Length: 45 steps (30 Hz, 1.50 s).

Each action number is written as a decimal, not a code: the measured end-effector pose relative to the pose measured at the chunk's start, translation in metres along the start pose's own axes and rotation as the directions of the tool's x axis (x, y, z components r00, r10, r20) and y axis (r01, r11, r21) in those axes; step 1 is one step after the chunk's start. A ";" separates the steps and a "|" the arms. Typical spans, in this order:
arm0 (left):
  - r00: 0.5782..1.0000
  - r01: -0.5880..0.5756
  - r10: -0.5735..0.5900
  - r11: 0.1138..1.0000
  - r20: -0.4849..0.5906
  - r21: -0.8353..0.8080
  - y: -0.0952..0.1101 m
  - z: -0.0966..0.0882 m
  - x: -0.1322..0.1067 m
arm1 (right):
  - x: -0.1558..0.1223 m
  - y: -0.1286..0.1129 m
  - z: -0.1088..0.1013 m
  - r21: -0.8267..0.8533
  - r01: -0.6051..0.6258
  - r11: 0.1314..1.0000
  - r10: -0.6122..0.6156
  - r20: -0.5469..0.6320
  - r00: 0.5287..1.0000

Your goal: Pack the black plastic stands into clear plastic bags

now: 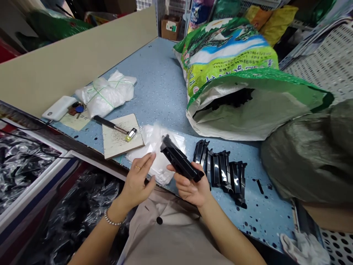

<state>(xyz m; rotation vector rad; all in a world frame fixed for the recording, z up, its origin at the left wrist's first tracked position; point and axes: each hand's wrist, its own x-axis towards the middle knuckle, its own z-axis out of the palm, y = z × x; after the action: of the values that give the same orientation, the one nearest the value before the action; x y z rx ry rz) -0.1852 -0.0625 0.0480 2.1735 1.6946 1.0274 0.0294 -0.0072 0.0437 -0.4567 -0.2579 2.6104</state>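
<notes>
Left of the clear plastic bag (162, 171), a white power bank (58, 108) is lying on the blue tabletop (162, 62) beside a bunch of keys (75, 108), and a white bundle tied with green string (106, 96) is sitting behind them. Closer to the bag, a small hammer (110, 124) is resting on a dusty wooden board (124, 145). The left hand (136, 180) is hovering at the bag's near edge, its fingers (145, 163) open and spread, holding nothing. The right hand (190, 186) is cradling a black plastic piece (179, 160) just right of the bag, its fingers curling narrowly under and around it. Further right of the bag, a row of matching black pieces (223, 173) is lying on the tabletop, while a green woven sack (226, 62) is slumping open behind them, with more dark pieces (228, 99) showing in its mouth. So far, several pieces are lying outside the sack and one is in hand; none is visibly inside the bag, and I cannot tell how many remain in the sack.
</notes>
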 end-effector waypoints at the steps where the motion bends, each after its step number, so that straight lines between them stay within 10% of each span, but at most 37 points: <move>1: 0.997 -0.082 0.082 0.996 -0.014 0.028 0.005 0.003 -0.001 | 0.001 0.000 0.000 -0.043 -0.017 0.999 0.017 -0.022 1.000; 4: 0.962 -0.266 0.268 0.963 0.054 -0.039 0.021 0.008 -0.004 | 0.005 0.006 0.004 -0.354 0.003 0.935 -0.105 -0.267 0.958; 8: 0.962 -0.215 0.231 0.970 0.146 -0.114 0.028 0.007 -0.007 | 0.006 0.016 0.014 -0.769 0.026 0.638 -0.492 -0.382 0.782; 14: 0.978 0.002 -0.028 0.992 -0.207 -0.123 0.002 0.001 0.000 | 0.002 0.015 0.017 -0.403 0.045 0.914 -0.184 -0.315 0.931; 18: 0.990 -0.055 0.068 0.993 -0.126 0.104 -0.008 0.006 0.010 | 0.001 0.009 0.015 -0.153 0.027 0.988 -0.055 -0.182 0.982; 24: 0.935 -0.302 0.322 0.943 0.149 -0.142 0.022 0.015 0.016 | 0.004 0.019 0.012 -0.553 0.126 0.824 -0.384 -0.381 0.841; 27: 0.919 -0.233 0.303 0.934 0.253 -0.272 0.033 0.012 0.015 | 0.003 0.024 0.011 -0.737 0.095 0.669 -0.503 -0.354 0.788; 31: 0.997 -0.069 0.074 0.960 0.010 -0.272 0.022 0.005 0.012 | 0.000 0.022 0.008 -0.817 0.039 0.576 -0.497 -0.311 0.810; 34: 0.978 -0.024 0.009 0.997 -0.206 -0.068 0.005 0.004 0.012 | -0.003 0.019 0.007 -0.806 0.039 0.590 -0.488 -0.318 0.813; 40: 0.993 -0.114 0.118 0.978 -0.017 0.175 -0.004 0.017 0.022 | -0.006 0.018 0.014 -0.818 0.059 0.573 -0.484 -0.280 0.829; 45: 0.983 -0.182 0.183 0.981 -0.016 0.072 0.015 0.024 0.023 | -0.004 0.017 0.011 -0.602 0.054 0.797 -0.331 -0.360 0.872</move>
<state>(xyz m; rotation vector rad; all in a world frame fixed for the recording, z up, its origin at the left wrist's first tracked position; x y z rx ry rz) -0.1560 -0.0405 0.0470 2.4082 1.5866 1.0546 0.0221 -0.0251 0.0507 -1.1574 -0.8968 2.0929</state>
